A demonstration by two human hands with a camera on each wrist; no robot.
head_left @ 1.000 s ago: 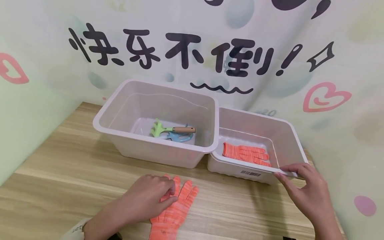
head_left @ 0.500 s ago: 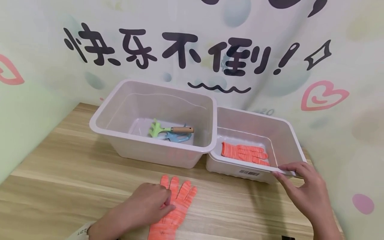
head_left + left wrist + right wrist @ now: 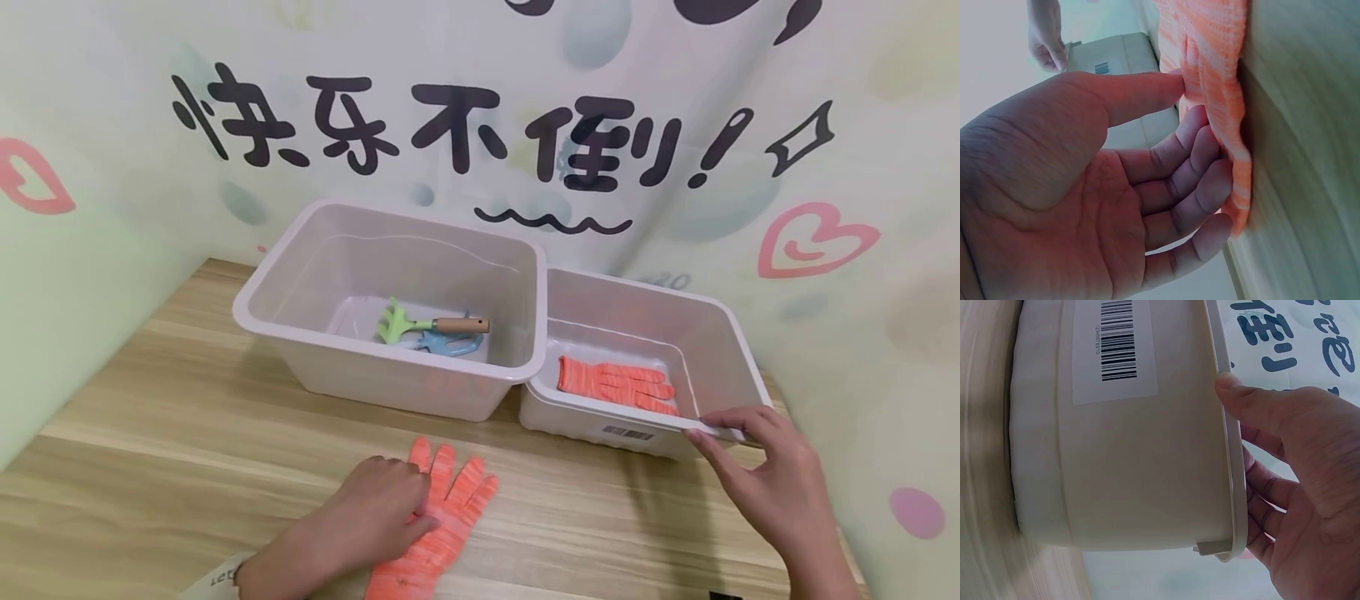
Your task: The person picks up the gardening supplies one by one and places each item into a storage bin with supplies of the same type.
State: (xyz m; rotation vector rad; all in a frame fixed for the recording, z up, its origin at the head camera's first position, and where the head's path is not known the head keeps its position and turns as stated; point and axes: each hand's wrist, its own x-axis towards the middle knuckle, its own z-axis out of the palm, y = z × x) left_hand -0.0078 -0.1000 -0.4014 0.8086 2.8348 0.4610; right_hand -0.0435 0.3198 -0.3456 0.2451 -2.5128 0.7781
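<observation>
From your head camera, your left hand (image 3: pixel 382 504) is bent over the orange glove (image 3: pixel 453 517), which lies on the table (image 3: pixel 187 433) in front of the tool tub (image 3: pixel 405 367). Your right hand (image 3: pixel 772 475) pinches the rim of the barcode tub (image 3: pixel 570 423) near a corner. Inside that tub lies 1 more glove (image 3: pixel 600 383). The tool tub holds 2 things: a green rake (image 3: pixel 423 323) lying across a blue tool (image 3: pixel 450 344).

From your left wrist, your thumb and 4 fingers are bent, with tips at the orange glove. I can't tell if they pinch the cloth or only touch it. I think you should get plenty of cloth between thumb and fingers, near the middle, so the glove won't slip or bunch up.

From your right wrist, your thumb is on the outside of the rim, near the barcode label (image 3: pixel 1116 369), with fingers on the inside. Hold it softly; a hard pull could tip the tub, I'd guess.
</observation>
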